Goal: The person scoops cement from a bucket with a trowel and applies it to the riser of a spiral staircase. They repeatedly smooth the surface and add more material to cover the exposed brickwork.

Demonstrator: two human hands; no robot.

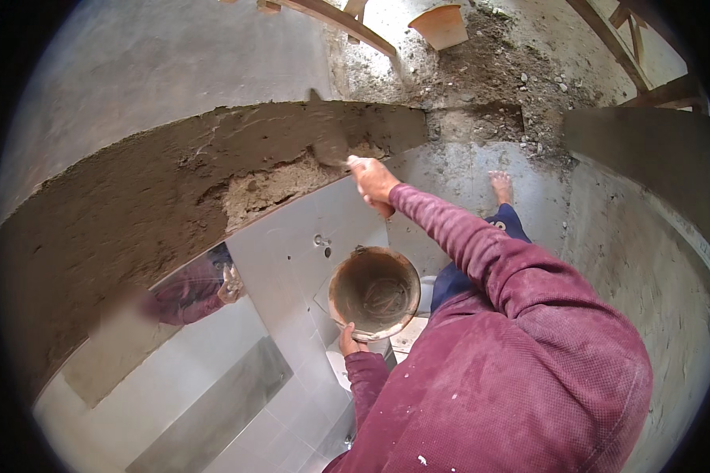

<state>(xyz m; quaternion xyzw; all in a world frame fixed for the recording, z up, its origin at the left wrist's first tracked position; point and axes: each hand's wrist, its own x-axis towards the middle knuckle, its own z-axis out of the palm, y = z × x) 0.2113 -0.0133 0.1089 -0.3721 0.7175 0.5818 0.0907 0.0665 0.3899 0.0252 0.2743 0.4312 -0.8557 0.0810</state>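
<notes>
My right hand is stretched out to the wall, closed round the handle of a trowel. The trowel's blade is blurred and lies against the wet brown mortar on the wall's upper band. Below the blade a rough, lighter patch shows through, just above the white tiles. My left hand grips the rim of a round mortar bucket close to my body. The bucket's inside is smeared with mortar, with a little at the bottom.
A mirror on the tiled wall reflects a sleeve and hand. An orange tub stands on the rubble-strewn ground beyond. Wooden poles slant overhead. My bare foot rests on a grey surface beside a plastered wall.
</notes>
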